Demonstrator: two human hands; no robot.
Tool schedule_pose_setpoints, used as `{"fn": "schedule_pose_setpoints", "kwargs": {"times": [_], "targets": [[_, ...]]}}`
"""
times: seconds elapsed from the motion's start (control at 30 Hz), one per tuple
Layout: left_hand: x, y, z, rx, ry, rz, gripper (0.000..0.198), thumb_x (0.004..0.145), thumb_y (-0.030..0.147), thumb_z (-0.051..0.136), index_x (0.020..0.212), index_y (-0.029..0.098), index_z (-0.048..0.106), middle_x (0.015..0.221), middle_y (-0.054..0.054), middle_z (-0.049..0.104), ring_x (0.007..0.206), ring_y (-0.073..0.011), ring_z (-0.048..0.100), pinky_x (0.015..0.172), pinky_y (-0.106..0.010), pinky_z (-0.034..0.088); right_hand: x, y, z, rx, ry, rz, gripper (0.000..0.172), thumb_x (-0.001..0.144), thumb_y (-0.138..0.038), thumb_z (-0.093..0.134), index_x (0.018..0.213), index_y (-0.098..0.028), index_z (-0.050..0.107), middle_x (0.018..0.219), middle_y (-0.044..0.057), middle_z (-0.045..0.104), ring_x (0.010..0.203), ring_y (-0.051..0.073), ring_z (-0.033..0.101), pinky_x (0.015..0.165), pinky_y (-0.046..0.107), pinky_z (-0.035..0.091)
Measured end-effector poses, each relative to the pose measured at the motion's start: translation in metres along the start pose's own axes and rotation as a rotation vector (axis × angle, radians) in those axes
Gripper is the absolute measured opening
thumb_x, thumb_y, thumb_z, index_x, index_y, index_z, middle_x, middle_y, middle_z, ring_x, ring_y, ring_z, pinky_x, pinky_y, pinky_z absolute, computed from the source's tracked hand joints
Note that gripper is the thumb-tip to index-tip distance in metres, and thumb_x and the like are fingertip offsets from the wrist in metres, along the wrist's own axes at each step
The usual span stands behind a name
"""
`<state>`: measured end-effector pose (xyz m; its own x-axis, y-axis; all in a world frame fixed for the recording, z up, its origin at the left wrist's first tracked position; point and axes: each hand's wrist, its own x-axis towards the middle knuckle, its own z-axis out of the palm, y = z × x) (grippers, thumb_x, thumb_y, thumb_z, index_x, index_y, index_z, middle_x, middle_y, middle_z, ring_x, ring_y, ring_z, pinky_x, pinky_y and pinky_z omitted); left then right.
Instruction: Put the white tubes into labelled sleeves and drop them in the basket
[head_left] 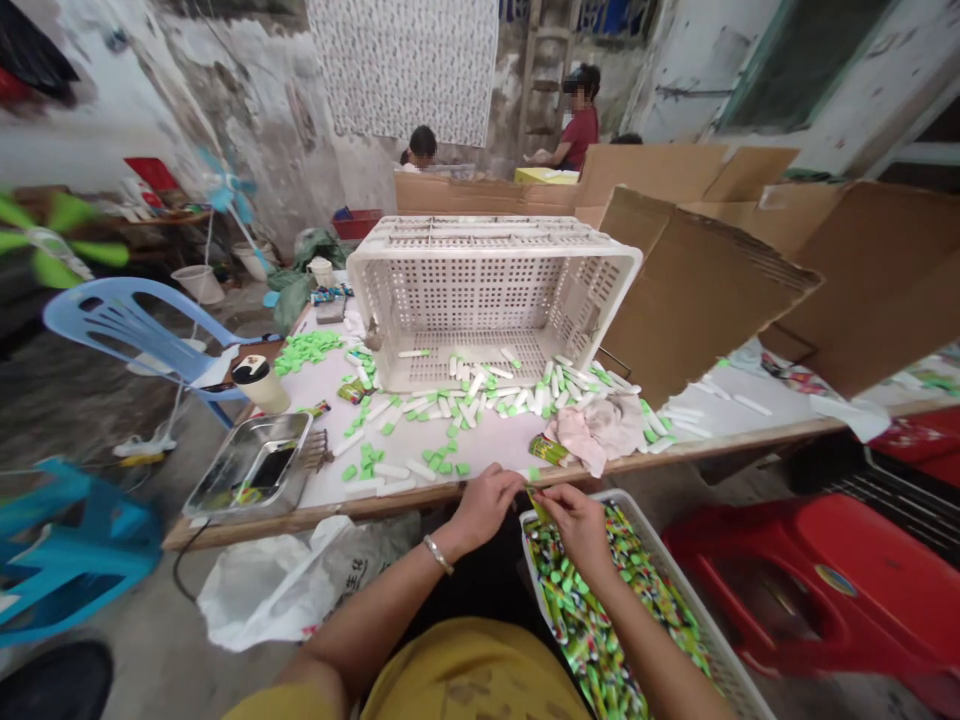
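My right hand point(577, 530) pinches a small green-and-yellow wrapped packet point(537, 505) at its fingertips, just past the table's front edge. My left hand point(484, 508), with a metal bangle point(438, 554) on its wrist, closes on the packet's upper end. Directly below them, a white perforated plastic crate point(645, 570) holds a heap of shiny green wrapped packets. A long white table point(495, 450) lies ahead, strewn with white sticks point(480, 395) and small green pieces point(307, 352). A white perforated crate point(487, 300) lies tipped on the table.
A steel tray point(247, 465) and a cup point(260, 384) sit at the table's left end. Cardboard sheets point(697, 290) rise at the right. Blue chairs point(135, 330) stand left, a red stool point(795, 570) right. Two co-workers point(577, 125) sit beyond the table.
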<state>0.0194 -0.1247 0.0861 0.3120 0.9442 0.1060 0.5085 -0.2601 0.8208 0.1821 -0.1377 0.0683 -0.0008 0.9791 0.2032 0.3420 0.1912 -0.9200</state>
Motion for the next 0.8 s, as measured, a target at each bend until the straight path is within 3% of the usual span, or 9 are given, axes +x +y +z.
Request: {"fn": "schedule_pose_setpoints", "kwargs": {"times": [0.13, 0.3, 0.5, 0.6, 0.8], "targets": [[0.001, -0.01, -0.011, -0.047, 0.109, -0.088, 0.025, 0.084, 0.025, 0.04, 0.106, 0.02, 0.052, 0.093, -0.003, 0.057, 0.086, -0.0153, 0.052, 0.081, -0.028, 0.04, 0.0, -0.001, -0.008, -0.027, 0.025, -0.029, 0.021, 0.076, -0.037, 0.054, 0.072, -0.02, 0.067, 0.074, 0.005, 0.068, 0.07, 0.02, 0.06, 0.068, 0.031, 0.047], [0.006, -0.009, -0.025, -0.108, 0.179, -0.098, 0.02, 0.084, 0.029, 0.042, 0.097, 0.019, 0.052, 0.074, 0.001, 0.054, 0.07, -0.0127, 0.05, 0.069, -0.025, 0.04, 0.002, -0.004, -0.017, -0.057, -0.009, -0.021, 0.027, 0.081, -0.036, 0.047, 0.086, -0.02, 0.069, 0.088, 0.007, 0.069, 0.082, 0.023, 0.062, 0.077, 0.035, 0.046], [0.014, 0.008, -0.038, -0.266, 0.157, -0.04, 0.028, 0.086, 0.036, 0.036, 0.099, 0.017, 0.053, 0.055, 0.005, 0.04, 0.054, -0.0092, 0.043, 0.058, -0.021, 0.038, 0.007, -0.006, -0.025, -0.085, -0.147, 0.005, 0.03, 0.082, -0.04, 0.048, 0.08, -0.018, 0.068, 0.079, 0.005, 0.068, 0.075, 0.02, 0.061, 0.069, 0.03, 0.045], [0.019, 0.015, -0.043, -0.256, 0.142, 0.018, 0.03, 0.087, 0.036, 0.036, 0.098, 0.016, 0.055, 0.057, 0.004, 0.041, 0.053, -0.0089, 0.042, 0.054, -0.02, 0.036, 0.01, -0.006, -0.027, -0.089, -0.17, -0.009, 0.028, 0.081, -0.039, 0.049, 0.082, -0.019, 0.069, 0.081, 0.004, 0.068, 0.076, 0.02, 0.06, 0.07, 0.029, 0.045], [0.026, 0.02, -0.051, -0.161, 0.039, 0.134, 0.029, 0.087, 0.034, 0.036, 0.093, 0.016, 0.058, 0.066, 0.0, 0.05, 0.06, -0.0103, 0.045, 0.061, -0.022, 0.039, 0.015, -0.014, -0.028, -0.058, -0.221, 0.011, 0.027, 0.079, -0.038, 0.051, 0.086, -0.019, 0.069, 0.082, 0.004, 0.069, 0.077, 0.021, 0.06, 0.071, 0.03, 0.045]]}}
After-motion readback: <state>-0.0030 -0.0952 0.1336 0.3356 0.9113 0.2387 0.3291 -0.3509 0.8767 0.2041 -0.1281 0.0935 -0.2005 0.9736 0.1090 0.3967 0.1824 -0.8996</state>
